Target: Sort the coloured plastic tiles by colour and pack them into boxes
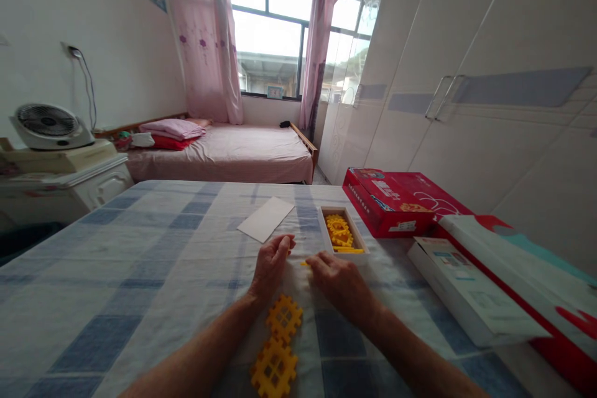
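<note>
Head view. Your right hand (333, 273) grasps a small yellow piece (305, 263) between its fingers, just in front of the open white box (357, 235); most of the piece is hidden. Your left hand (273, 264) lies beside it, fingers curled; you cannot tell whether they hold anything. Yellow notched pieces (339, 230) fill part of the box. Between your forearms, two yellow lattice tiles (275, 365) lie on the tabletop (186, 286), touching at their edges, one nearer you. A white card (265, 219) lies beyond your left hand; a red carton (401, 199) stands right of the box.
</note>
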Demonstrator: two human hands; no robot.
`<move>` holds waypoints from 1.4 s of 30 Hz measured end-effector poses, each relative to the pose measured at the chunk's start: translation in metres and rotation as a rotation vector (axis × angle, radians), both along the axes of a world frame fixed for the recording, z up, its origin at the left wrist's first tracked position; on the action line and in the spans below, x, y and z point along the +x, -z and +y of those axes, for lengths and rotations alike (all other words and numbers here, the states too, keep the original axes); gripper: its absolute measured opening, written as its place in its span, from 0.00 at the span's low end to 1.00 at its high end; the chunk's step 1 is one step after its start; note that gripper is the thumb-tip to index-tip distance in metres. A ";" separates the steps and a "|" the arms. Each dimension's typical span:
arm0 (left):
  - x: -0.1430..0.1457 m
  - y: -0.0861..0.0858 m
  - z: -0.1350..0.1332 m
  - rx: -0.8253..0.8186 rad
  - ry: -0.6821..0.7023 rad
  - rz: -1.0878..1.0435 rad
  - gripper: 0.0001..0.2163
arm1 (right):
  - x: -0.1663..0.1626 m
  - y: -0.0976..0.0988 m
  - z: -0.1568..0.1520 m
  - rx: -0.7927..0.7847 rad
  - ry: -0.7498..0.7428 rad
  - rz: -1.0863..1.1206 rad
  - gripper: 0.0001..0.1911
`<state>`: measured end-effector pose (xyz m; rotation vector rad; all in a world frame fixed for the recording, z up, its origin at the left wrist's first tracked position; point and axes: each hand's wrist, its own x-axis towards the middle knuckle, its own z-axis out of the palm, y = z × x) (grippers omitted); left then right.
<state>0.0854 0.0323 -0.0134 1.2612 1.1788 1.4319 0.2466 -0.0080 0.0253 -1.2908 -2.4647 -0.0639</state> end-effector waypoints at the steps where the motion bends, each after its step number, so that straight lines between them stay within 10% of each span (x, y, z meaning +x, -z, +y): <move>1: 0.000 0.000 0.000 -0.003 0.006 0.008 0.19 | 0.005 -0.004 0.003 0.029 0.028 0.098 0.13; 10: 0.001 -0.001 -0.002 0.050 0.039 0.075 0.17 | 0.049 -0.032 0.041 0.287 0.342 0.416 0.18; 16: 0.000 0.001 0.002 0.039 0.030 0.045 0.15 | -0.008 -0.021 -0.030 -0.373 -0.194 0.200 0.33; 20: -0.001 0.002 0.005 0.015 0.007 0.014 0.16 | -0.034 0.003 -0.056 -0.436 -0.277 0.124 0.59; 35: -0.002 -0.003 0.000 -0.026 0.017 -0.085 0.19 | -0.015 0.011 -0.027 -0.562 -0.110 0.377 0.13; 42: -0.001 -0.014 -0.011 -0.009 0.225 -0.134 0.19 | -0.008 0.007 -0.006 -0.346 -0.064 0.794 0.07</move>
